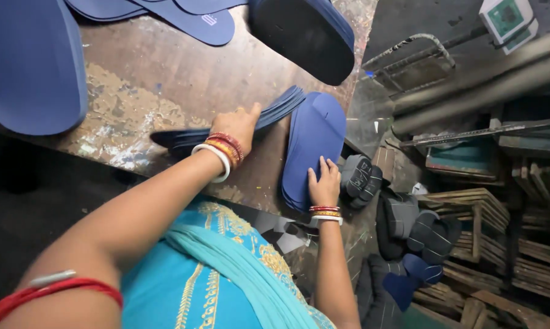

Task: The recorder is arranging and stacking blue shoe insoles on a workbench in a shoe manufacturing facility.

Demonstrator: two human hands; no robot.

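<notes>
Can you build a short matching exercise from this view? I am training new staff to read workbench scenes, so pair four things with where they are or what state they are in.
Column one:
1. left hand
2. right hand
3. black sole pieces
4. wooden frames

Column two:
A. heaped below the bench edge, beside the right hand
B. pressed on a fanned row of thin blue insoles
C. stacked on the floor at far right
D. resting flat on the neat stack of blue insoles at the bench edge

Pairs: 1-B, 2-D, 3-A, 4-C
</notes>
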